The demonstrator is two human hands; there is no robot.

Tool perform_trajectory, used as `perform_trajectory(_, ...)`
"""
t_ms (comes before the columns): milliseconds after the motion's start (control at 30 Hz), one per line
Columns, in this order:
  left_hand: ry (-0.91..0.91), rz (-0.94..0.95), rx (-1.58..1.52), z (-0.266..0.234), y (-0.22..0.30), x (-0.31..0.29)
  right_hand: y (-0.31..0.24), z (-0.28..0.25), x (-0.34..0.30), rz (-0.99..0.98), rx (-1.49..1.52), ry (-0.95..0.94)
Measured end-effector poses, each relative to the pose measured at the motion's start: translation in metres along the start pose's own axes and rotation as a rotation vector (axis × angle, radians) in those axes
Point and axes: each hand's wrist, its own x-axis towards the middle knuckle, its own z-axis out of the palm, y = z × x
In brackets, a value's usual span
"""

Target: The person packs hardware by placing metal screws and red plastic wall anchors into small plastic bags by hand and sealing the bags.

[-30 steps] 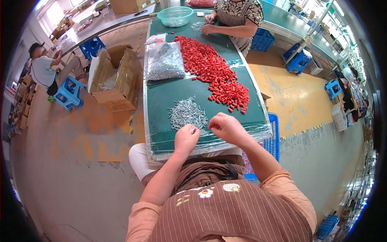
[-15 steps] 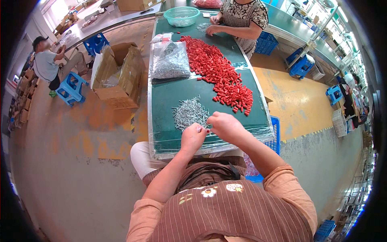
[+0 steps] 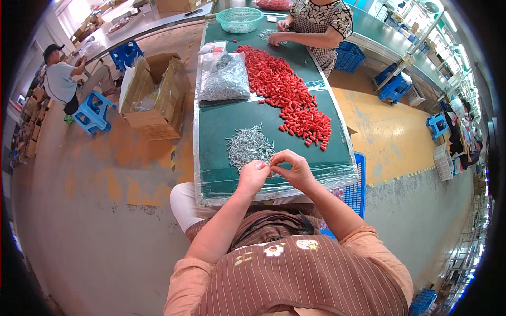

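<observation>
Nearest to me is the brown striped apron (image 3: 305,276), and beyond it both forearms reach out over the near edge of the green tabletop (image 3: 213,124). The left hand (image 3: 252,177) is curled, its fingertips meeting those of the right hand (image 3: 296,169), whose thumb and forefinger are brought in narrow. I can't tell what, if anything, is pinched there; the fingers hide it. Beside the right edge, lower down, I see a blue crate (image 3: 360,184).

Just past the fingertips, left of the middle and toward the near edge, lies a loose pile of silvery metal pins (image 3: 245,146). Farther off, a long heap of small red cylinders (image 3: 287,95) slants from the right edge toward the far end. To its left, along the left edge, I have a clear plastic bag (image 3: 225,79) full of metal pieces. Near the far left corner stands a teal basket (image 3: 240,20), and a co-worker (image 3: 322,26) works at the far right edge.
</observation>
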Motion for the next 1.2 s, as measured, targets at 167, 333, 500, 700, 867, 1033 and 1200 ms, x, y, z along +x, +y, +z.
perform_trajectory(167, 0.037, 0.0, 0.027, 0.001, 0.004, -0.004, -0.018, -0.016, 0.001, 0.007, -0.089, -0.1)
perform_trajectory(333, 0.058, 0.107, 0.094, 0.002, 0.003, -0.004, -0.031, -0.019, -0.001, -0.198, -0.487, -0.211)
perform_trajectory(500, -0.085, 0.149, -0.117, 0.002, 0.022, -0.019, -0.027, -0.024, -0.001, -0.1, -0.414, -0.2)
perform_trajectory(700, -0.086, 0.265, -0.159, -0.005, 0.003, -0.018, -0.029, -0.028, -0.006, 0.275, -0.014, -0.12)
perform_trajectory(867, -0.106, 0.167, -0.273, -0.001, 0.016, -0.027, -0.021, -0.031, -0.011, 0.325, 0.158, -0.024)
perform_trajectory(1033, -0.085, 0.184, -0.282, -0.001, 0.019, -0.031, -0.02, -0.03, -0.013, 0.362, 0.254, 0.003)
perform_trajectory(1200, -0.063, 0.225, -0.269, 0.0, 0.023, -0.031, -0.018, -0.029, -0.014, 0.366, 0.289, 0.025)
